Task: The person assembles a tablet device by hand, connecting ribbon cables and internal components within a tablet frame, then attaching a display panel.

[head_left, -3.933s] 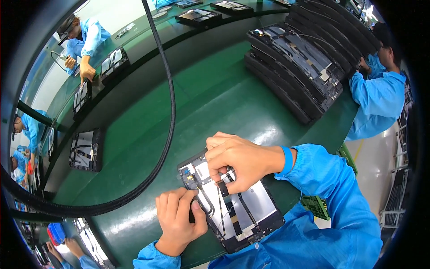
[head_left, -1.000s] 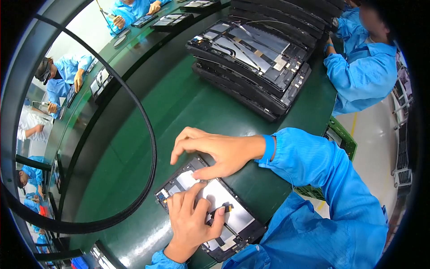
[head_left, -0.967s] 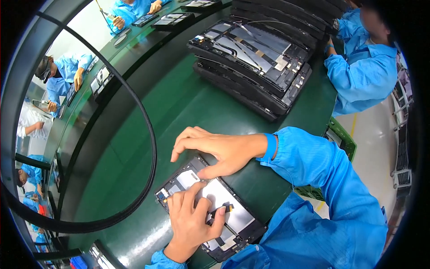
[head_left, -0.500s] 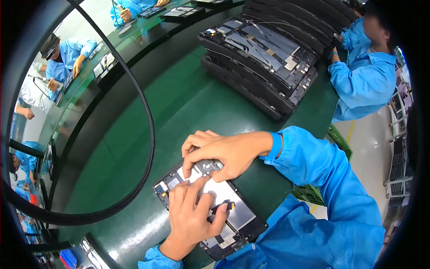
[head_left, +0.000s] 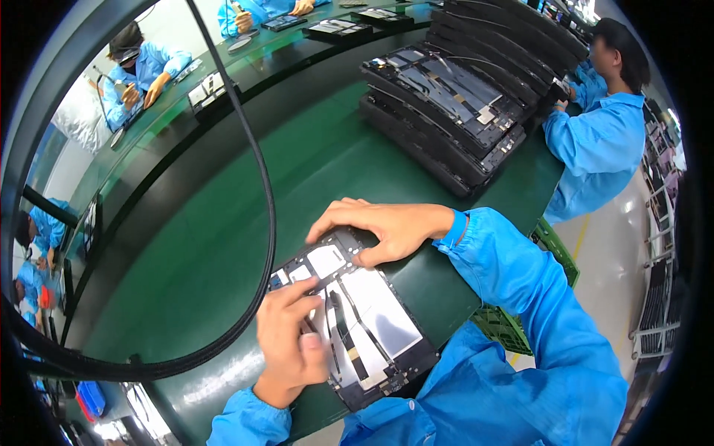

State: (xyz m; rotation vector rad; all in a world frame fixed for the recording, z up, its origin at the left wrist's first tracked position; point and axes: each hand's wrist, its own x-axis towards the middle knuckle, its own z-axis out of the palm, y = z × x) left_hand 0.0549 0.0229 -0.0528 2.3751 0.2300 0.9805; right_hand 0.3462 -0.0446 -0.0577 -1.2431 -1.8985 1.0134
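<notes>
An opened tablet (head_left: 390, 316) with a shiny silver inside and black edges lies slanted on the green table, close to my body. My right hand (head_left: 394, 227) holds its far end, thumb on the right edge and fingers over the far edge. At the tablet's left side is my left hand (head_left: 286, 338), its fingers apart and reaching over that edge, thumb raised. Nothing shows gripped in the left hand. A dark ribbon cable (head_left: 344, 331) with a yellowish section runs lengthwise over the silver area, lying flat beside the left hand.
Beyond my right hand stands a stack of black trays (head_left: 416, 137), an opened tablet (head_left: 454, 93) on top. A thick black cable (head_left: 260, 171) loops at the left. A green crate (head_left: 558, 253) sits below the table edge. A co-worker (head_left: 595, 141) stands at right; others work across the table.
My left hand has moved left off the tablet's middle, letting go of the ribbon cable, which now lies flat. My right hand has shifted from the components to the far edge.
</notes>
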